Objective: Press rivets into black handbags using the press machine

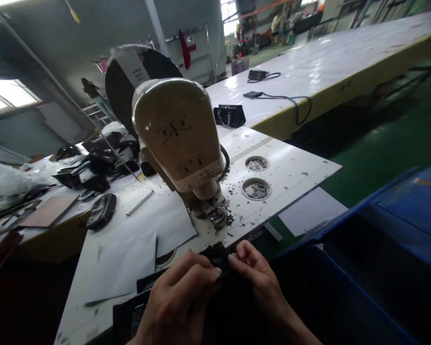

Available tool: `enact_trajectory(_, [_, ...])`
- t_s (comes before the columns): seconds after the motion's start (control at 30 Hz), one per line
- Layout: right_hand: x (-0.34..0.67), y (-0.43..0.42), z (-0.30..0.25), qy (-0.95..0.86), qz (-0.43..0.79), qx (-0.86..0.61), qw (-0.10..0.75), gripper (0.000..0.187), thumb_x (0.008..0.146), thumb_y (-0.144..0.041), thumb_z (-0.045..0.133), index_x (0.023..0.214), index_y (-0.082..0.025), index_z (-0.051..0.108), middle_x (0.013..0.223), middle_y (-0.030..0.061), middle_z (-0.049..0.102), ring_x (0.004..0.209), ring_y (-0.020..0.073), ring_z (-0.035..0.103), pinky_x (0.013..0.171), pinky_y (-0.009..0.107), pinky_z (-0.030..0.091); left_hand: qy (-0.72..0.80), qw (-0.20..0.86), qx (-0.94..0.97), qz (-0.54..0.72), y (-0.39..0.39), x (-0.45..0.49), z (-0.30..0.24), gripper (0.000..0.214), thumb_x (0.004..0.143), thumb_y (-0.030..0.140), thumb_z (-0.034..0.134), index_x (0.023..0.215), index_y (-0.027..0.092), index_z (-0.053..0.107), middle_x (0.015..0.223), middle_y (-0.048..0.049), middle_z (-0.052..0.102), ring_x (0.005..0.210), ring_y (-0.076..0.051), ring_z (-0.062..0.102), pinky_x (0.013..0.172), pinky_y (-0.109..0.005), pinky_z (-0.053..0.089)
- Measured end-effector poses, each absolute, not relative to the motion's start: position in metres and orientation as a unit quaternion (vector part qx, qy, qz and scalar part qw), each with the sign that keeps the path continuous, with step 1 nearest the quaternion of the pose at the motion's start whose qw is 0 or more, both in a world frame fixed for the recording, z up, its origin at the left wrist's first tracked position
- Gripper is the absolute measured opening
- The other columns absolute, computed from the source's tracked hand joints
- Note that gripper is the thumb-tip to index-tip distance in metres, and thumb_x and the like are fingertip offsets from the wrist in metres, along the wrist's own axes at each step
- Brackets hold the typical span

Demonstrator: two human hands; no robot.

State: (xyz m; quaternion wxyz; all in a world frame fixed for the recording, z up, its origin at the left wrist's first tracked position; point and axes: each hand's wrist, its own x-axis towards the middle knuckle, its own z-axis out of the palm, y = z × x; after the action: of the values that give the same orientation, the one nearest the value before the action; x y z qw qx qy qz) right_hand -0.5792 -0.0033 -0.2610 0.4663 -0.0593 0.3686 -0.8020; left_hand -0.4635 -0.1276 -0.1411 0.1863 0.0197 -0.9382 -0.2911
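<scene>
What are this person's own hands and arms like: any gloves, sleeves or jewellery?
The left hand and right hand are bare, with no gloves, rings or tape. The fingernails look short. The right forearm shows no sleeve or watch.

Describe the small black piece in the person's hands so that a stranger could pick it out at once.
Start at the big cream-coloured machine head on the white worktable. Just below its metal foot, past the table's near edge, find the small black piece pinched between the person's left hand and right hand. Unlike the black items heaped farther left, it alone is in the hands.
</scene>
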Motion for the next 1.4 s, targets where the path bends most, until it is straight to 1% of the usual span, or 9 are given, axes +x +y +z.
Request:
enact_trajectory(0.2, [-0.556, 0.016, -0.245, 0.381, -0.799, -0.078, 0.46, 0.058, 0.075, -0.047, 0.091, 0.079, -0.022, 0.039, 0.067, -0.0081, 0.04, 0.061, 0.009, 0.031, 0.056, 0.021, 0.028, -0.936, 0.21, 0.031, -0.281, -0.102, -0.43, -0.13, 0.023, 0.095, 0.003, 0.058, 0.106, 0.023, 0.063, 0.099, -0.0024, 0.066, 0.083, -0.011, 0.068, 0.074, -0.017, 0.057])
enact_trajectory(0.5, [-0.539, 0.046, -0.232, 0.377, -0.787, -0.116, 0.474, 0.053, 0.08, -0.044, 0.089, 0.082, -0.023, 0.041, 0.071, -0.0074, 0.045, 0.06, 0.0081, 0.035, 0.056, 0.021, 0.03, -0.921, 0.25, 0.044, -0.296, -0.072, -0.4, -0.125, 0.025, 0.094, 0.007, 0.061, 0.112, 0.024, 0.064, 0.101, -0.005, 0.068, 0.084, -0.013, 0.07, 0.073, -0.019, 0.06])
enact_trajectory(0.67, [-0.543, 0.07, -0.228, 0.442, -0.758, -0.162, 0.452, 0.044, 0.087, -0.045, 0.082, 0.087, -0.023, 0.044, 0.078, -0.0059, 0.049, 0.066, 0.0095, 0.041, 0.061, 0.021, 0.034, -0.913, 0.258, 0.063, -0.309, -0.07, -0.397, -0.126, 0.024, 0.093, 0.017, 0.068, 0.115, 0.026, 0.065, 0.106, -0.0042, 0.07, 0.077, -0.013, 0.07, 0.069, -0.019, 0.06])
enact_trajectory(0.73, [-0.549, 0.083, -0.223, 0.483, -0.736, -0.186, 0.435, 0.04, 0.09, -0.046, 0.079, 0.09, -0.023, 0.046, 0.08, -0.0054, 0.049, 0.069, 0.0103, 0.042, 0.062, 0.022, 0.036, -0.908, 0.263, 0.105, -0.309, -0.072, -0.399, -0.13, 0.024, 0.095, 0.024, 0.069, 0.118, 0.028, 0.066, 0.113, -0.003, 0.07, 0.081, -0.012, 0.07, 0.073, -0.02, 0.059])
enact_trajectory(0.87, [-0.565, 0.11, -0.209, 0.548, -0.679, -0.236, 0.428, 0.036, 0.094, -0.049, 0.074, 0.095, -0.024, 0.049, 0.08, -0.0051, 0.05, 0.069, 0.0113, 0.045, 0.062, 0.024, 0.036, -0.89, 0.174, 0.172, -0.384, -0.073, -0.411, -0.141, 0.024, 0.099, 0.037, 0.064, 0.121, 0.034, 0.069, 0.123, -0.0008, 0.072, 0.114, -0.019, 0.068, 0.1, -0.03, 0.056])
enact_trajectory(0.97, [-0.574, 0.124, -0.2, 0.59, -0.635, -0.264, 0.423, 0.034, 0.096, -0.051, 0.071, 0.099, -0.024, 0.049, 0.079, -0.0045, 0.052, 0.071, 0.0129, 0.048, 0.063, 0.026, 0.039, -0.847, 0.073, 0.161, -0.501, -0.067, -0.425, -0.15, 0.026, 0.099, 0.038, 0.064, 0.122, 0.031, 0.072, 0.117, -0.0007, 0.076, 0.109, -0.02, 0.071, 0.098, -0.03, 0.057])
enact_trajectory(1.13, [-0.58, 0.14, -0.196, 0.686, -0.565, -0.317, 0.332, 0.033, 0.099, -0.055, 0.063, 0.095, -0.025, 0.051, 0.077, -0.0032, 0.053, 0.069, 0.0149, 0.051, 0.061, 0.028, 0.039, -0.818, 0.064, 0.114, -0.56, -0.056, -0.45, -0.165, 0.022, 0.101, 0.034, 0.061, 0.107, 0.023, 0.079, 0.097, -0.0019, 0.078, 0.092, -0.019, 0.073, 0.084, -0.026, 0.058])
enact_trajectory(1.27, [-0.579, 0.151, -0.193, 0.751, -0.496, -0.371, 0.228, 0.025, 0.102, -0.049, 0.058, 0.095, -0.026, 0.055, 0.076, 0.0002, 0.065, 0.066, 0.0176, 0.06, 0.056, 0.03, 0.038, -0.853, 0.15, 0.114, -0.487, -0.048, -0.449, -0.166, 0.017, 0.099, 0.03, 0.064, 0.11, 0.028, 0.078, 0.115, -0.0034, 0.076, 0.109, -0.02, 0.071, 0.097, -0.029, 0.057])
enact_trajectory(1.4, [-0.582, 0.163, -0.185, 0.785, -0.443, -0.426, 0.075, 0.009, 0.101, -0.034, 0.06, 0.095, -0.027, 0.062, 0.078, 0.0009, 0.073, 0.061, 0.0178, 0.067, 0.056, 0.029, 0.044, -0.897, 0.218, 0.123, -0.365, -0.034, -0.427, -0.166, 0.028, 0.094, 0.039, 0.069, 0.12, 0.031, 0.073, 0.123, -0.006, 0.074, 0.11, -0.024, 0.073, 0.093, -0.032, 0.063])
